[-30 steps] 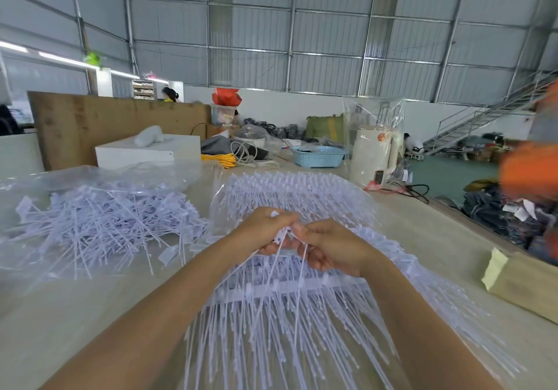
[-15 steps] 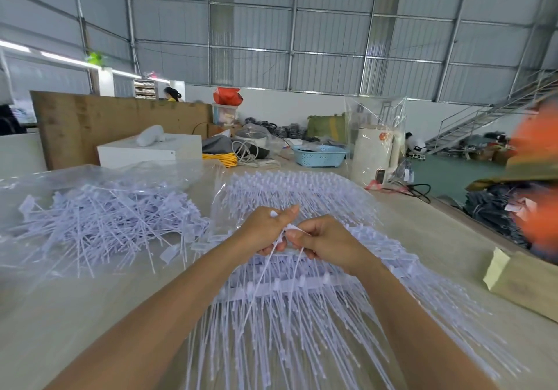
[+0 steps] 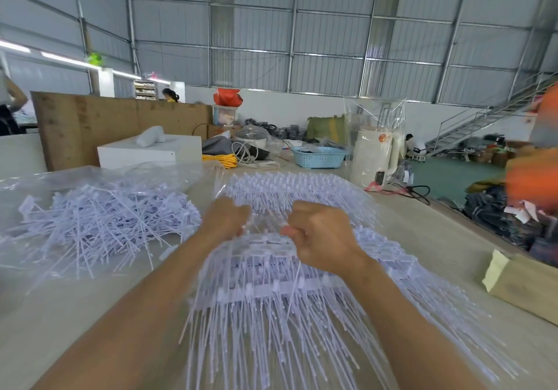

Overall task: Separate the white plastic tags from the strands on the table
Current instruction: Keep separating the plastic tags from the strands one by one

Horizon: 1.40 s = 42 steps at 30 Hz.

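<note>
Forearms of mine reach forward from the bottom edge over a pale wooden tabletop (image 3: 45,323). Beneath them lies a broad fan of white plastic tag strips with long thin strands (image 3: 271,329), the strands pointing toward me and the bars with the tags farther off. My left hand (image 3: 225,219) is curled, its fingertips pinching the near edge of the strip by a white plastic tag (image 3: 246,232); how many tags it grips I cannot tell through the blur. My right hand (image 3: 321,237) is closed in a fist on the same strip, thumb pressed against white plastic at its left side. The two hands are apart, with a gap between them. To the left, on a sheet of clear plastic film (image 3: 36,257), rests a loose heap of separated white tags and strands (image 3: 99,223). At the right edge lies a tan cardboard piece (image 3: 519,284). Beyond the hands stand a white box (image 3: 148,152), a coil of yellow cable (image 3: 220,160), a light blue perforated plastic basket (image 3: 318,157) and a cream cylindrical appliance wrapped in clear film (image 3: 374,157). Farthest off is a grey corrugated metal wall (image 3: 302,27).
</note>
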### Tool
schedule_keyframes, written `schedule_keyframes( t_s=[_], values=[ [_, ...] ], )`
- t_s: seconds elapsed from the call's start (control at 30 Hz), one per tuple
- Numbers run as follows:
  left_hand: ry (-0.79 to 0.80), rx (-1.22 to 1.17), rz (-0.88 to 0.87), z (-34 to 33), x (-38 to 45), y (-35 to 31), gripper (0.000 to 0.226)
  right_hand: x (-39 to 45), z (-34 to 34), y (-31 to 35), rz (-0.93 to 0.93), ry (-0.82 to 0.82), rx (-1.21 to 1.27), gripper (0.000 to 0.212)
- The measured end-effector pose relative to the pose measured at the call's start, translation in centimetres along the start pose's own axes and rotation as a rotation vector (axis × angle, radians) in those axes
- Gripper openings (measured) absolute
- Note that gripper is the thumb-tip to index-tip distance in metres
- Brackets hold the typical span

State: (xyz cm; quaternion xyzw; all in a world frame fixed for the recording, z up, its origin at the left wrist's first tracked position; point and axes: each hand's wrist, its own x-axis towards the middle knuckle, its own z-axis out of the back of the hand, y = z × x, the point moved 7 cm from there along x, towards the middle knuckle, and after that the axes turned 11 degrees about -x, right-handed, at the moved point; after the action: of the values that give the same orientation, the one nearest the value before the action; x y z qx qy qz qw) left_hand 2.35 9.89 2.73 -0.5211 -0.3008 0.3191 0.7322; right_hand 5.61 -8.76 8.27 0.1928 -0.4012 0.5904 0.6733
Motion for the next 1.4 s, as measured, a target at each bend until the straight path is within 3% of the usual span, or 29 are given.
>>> schedule_keyframes(
  t_s=[0.03,0.1,0.17,0.23,0.33,0.5,0.6,0.73,0.9,1.0,1.17,1.27,1.4],
  values=[
    [-0.046,-0.094,0.040,1.7,0.4,0.5,0.024,0.2,1.2,-0.5,-0.050,-0.089,0.058,0.035],
    [-0.051,-0.295,0.063,3.5,1.0,0.3,0.041,0.4,2.5,-2.9,-0.259,-0.172,0.416,0.039],
    [0.048,-0.358,0.012,2.4,0.3,-1.5,0.042,0.2,1.3,-4.1,-0.457,-0.074,0.848,0.040],
    [0.245,-0.402,-0.005,-1.2,-1.5,-3.4,0.040,-0.3,0.0,-3.9,-0.535,-0.007,0.982,0.036],
    [0.471,-0.449,0.034,-6.0,-4.4,-4.4,0.051,-0.6,-1.2,-3.2,-0.574,0.018,0.927,0.027],
    [0.665,-0.709,0.131,-9.1,-6.7,-5.0,0.074,-1.1,-2.5,-3.3,-0.622,0.061,0.810,0.015],
    [0.676,-0.811,0.188,-9.4,-6.9,-5.2,0.079,-1.5,-3.3,-2.9,-0.631,0.122,0.848,0.008],
    [0.625,-0.867,0.250,-8.8,-6.8,-5.0,0.075,-1.8,-4.2,-2.4,-0.586,0.256,0.953,0.036],
    [0.673,-0.869,0.344,-8.6,-7.6,-4.9,0.085,-2.3,-4.4,-2.6,-0.476,0.344,0.970,0.018],
    [0.588,-0.989,0.408,-8.7,-7.8,-5.0,0.082,-2.5,-4.2,-3.2,-0.473,0.286,0.922,0.013],
    [0.396,-1.084,0.415,-8.2,-7.9,-4.8,0.050,-2.3,-4.3,-3.8,-0.500,0.204,0.859,0.010],
    [0.443,-0.924,0.356,-8.5,-8.1,-4.5,0.042,-2.1,-3.9,-4.3,-0.556,0.139,0.813,0.006],
    [0.642,-0.592,0.240,-9.9,-9.3,-4.1,0.036,-2.3,-0.5,-7.6,-0.733,-0.250,0.763,0.012]
  ],
)
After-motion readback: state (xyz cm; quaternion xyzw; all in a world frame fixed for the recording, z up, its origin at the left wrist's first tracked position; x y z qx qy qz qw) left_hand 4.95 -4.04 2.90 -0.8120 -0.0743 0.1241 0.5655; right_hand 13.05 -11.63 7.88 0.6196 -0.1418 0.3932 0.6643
